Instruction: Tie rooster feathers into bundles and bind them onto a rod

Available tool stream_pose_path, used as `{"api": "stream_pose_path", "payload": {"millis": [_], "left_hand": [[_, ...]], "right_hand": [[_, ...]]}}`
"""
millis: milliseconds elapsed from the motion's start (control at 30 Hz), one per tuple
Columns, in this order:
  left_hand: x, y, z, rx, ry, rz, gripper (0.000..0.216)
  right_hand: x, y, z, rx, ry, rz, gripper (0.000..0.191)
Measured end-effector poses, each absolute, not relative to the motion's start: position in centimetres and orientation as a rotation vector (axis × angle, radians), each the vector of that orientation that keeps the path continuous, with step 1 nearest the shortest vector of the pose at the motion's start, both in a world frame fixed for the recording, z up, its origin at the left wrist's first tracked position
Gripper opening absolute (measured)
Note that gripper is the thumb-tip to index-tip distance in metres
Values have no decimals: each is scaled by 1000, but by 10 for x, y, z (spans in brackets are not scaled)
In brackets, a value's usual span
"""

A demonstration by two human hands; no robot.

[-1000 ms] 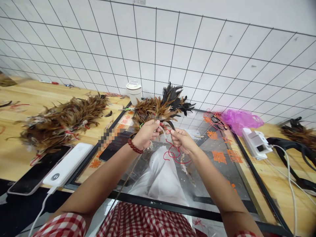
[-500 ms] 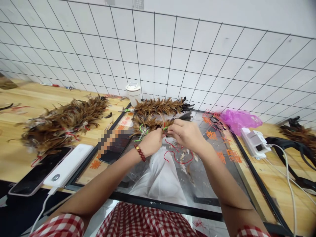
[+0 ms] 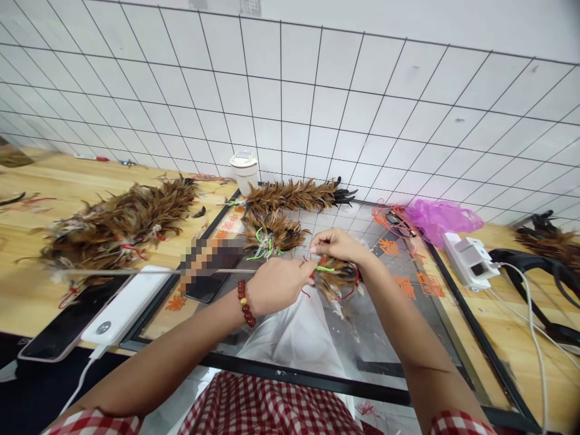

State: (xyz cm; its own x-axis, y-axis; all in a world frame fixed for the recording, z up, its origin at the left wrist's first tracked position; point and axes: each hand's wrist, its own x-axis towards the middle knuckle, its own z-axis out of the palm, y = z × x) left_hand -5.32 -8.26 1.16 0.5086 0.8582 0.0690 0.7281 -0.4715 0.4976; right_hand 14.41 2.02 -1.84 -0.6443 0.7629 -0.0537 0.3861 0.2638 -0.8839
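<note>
My left hand (image 3: pixel 276 284), with a red bead bracelet on its wrist, is closed on a thin stick (image 3: pixel 136 271) that runs level out to the left. Just right of it, my right hand (image 3: pixel 338 244) pinches a small brown feather tuft (image 3: pixel 335 279) tied with green cord and red string at the stick's end. Both hands hover over a glass panel with a black frame (image 3: pixel 457 302). Behind them lie a small feather bundle (image 3: pixel 270 232) with green ties and a long feather bundle (image 3: pixel 294 194).
A big pile of brown feathers (image 3: pixel 118 223) covers the wooden table at left, with a white power bank (image 3: pixel 124 305) and a phone (image 3: pixel 58 326) in front. A white cup (image 3: pixel 244 169) stands by the tiled wall. At right are a pink bag (image 3: pixel 437 217), a white charger (image 3: pixel 469 260) and cables.
The feathers held upright a second ago are down, and a long bundle now lies at the back. My hands have come lower and closer, and the stick has swung to point left.
</note>
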Motion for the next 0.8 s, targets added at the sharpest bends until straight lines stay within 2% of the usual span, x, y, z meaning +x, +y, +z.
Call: {"api": "stream_pose_path", "payload": {"millis": [100,200,400,567,633,700,733,800], "left_hand": [[-65,-78,20,2251,1275,434,16],[-82,-70,29,2200,1360,484,14],[-112,-60,55,2134,1337,511,15],[-109,-58,60,1625,1237,823,26],[-98,-57,54,1342,1156,856,32],[-85,-55,46,1130,1070,845,35],[-78,-54,43,1060,1030,837,37],[-67,-51,37,954,967,842,38]], "right_hand": [[167,18,-22,-1117,-2095,1512,33],[198,9,-25,-1156,-1987,1557,38],[275,-11,-27,-1529,-1971,1351,41],[307,-16,-28,-1753,-2259,1204,30],[289,-18,-23,-1717,-2293,966,29],[251,-23,-15,-1563,-2168,786,37],[227,-26,-12,-1437,-2082,827,41],[177,-32,-6,-1074,-1941,1134,47]]}}
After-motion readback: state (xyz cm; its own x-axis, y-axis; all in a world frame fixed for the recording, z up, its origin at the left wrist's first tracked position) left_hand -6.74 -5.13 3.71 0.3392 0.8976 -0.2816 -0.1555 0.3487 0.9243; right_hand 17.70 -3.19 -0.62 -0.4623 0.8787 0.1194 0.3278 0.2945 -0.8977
